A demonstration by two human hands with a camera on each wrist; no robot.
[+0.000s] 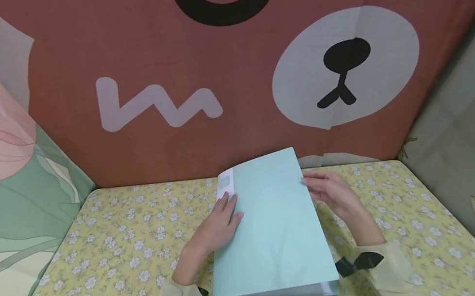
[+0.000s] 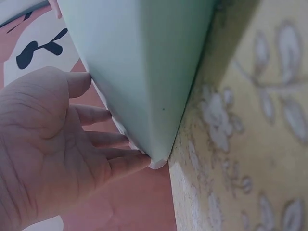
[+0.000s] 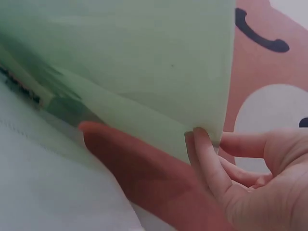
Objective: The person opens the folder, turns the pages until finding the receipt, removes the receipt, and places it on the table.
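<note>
A pale mint folder [image 1: 275, 226] lies on the table in front of me, its front cover slightly raised along the right and near edges. A white label [image 1: 225, 182] marks its upper left corner by the spine. My left hand [image 1: 211, 229] rests on the spine side, fingers fairly straight; in the left wrist view its fingertips [image 2: 137, 159] touch the cover. At the upper right edge my right hand [image 1: 335, 193] pinches the cover, thumb outside and fingers inside, as the right wrist view shows. Whitish sheets [image 3: 43, 178] are visible beneath the lifted cover there.
The folder is on a yellow floral tablecloth [image 1: 114, 259]. Behind the table hangs a reddish-brown cloth [image 1: 237, 70] with a cartoon face. Patterned cloths [image 1: 2, 204] also close off the left and right sides.
</note>
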